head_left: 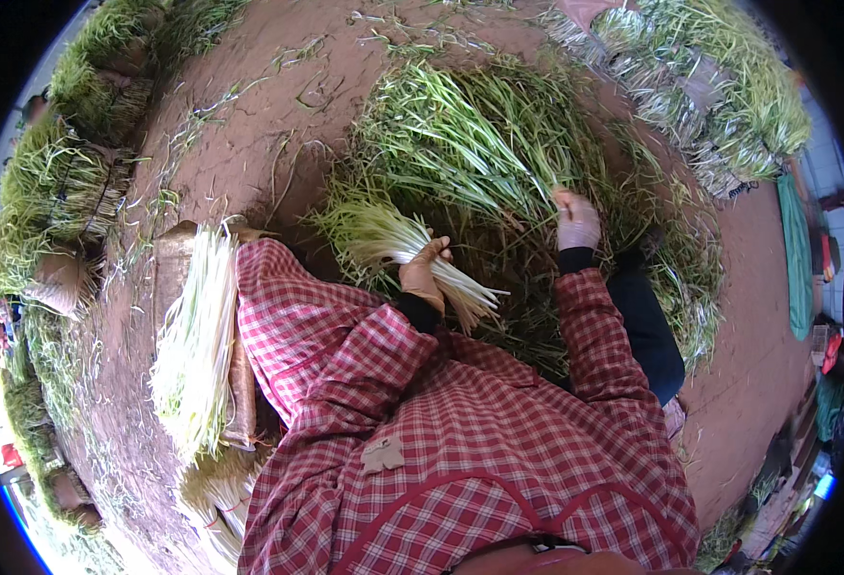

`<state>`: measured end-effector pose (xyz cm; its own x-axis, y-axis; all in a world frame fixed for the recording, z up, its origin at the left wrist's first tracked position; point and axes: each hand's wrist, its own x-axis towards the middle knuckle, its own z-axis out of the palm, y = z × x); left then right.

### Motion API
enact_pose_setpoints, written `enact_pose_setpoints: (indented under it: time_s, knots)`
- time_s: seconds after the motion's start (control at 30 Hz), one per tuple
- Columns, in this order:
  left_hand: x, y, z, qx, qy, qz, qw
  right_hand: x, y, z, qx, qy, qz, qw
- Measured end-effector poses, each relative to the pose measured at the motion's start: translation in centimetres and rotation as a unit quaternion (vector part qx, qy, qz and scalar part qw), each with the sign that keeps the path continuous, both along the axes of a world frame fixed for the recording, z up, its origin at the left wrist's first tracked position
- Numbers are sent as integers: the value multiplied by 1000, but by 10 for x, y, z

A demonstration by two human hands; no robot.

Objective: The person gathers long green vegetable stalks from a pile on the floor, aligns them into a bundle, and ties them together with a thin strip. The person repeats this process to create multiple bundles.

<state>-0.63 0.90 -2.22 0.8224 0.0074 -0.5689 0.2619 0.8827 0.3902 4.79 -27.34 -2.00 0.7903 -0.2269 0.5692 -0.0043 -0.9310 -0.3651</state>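
Observation:
My left hand (425,273) is closed around a bunch of chive-like stalks (393,241). Their pale ends point right, towards my lap, and the green leaf tips spread left. At the right, my right hand (578,219), in what looks like a thin translucent glove, pinches the pale ends of a few long stalks (515,169). Those stalks trail up and left across a heap of loose green stalks (465,129) on the ground before me. Beside my left knee, a pile of long whitish stalks (195,338) lies on a brown mat (242,392).
Tied bundles (228,503) of pale stalks lie at the lower left. More bundled greens (84,187) line the left side, and another stack (709,93) stands at the upper right. Leaf scraps litter the brown floor (242,151). A green cloth or bag (794,259) lies at the right.

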Motion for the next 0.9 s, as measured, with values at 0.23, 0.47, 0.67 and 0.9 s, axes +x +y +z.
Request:
enact_pose_setpoints:
  time_s: [0.23,0.47,0.67,0.9]
  knots:
    - [-2,-2,4,10,-10,-12,1000,24,80,24,-77,284,69,953]
    - [2,-2,3,10,-24,-2,1000,57,57,121,-46,-75,185,979]
    - [0,-5,-1,7,-4,-27,1000,10,67,23,476,314,118,813]
    - [-2,-7,-11,65,-21,-77,995,-27,67,-17,547,255,207,770]
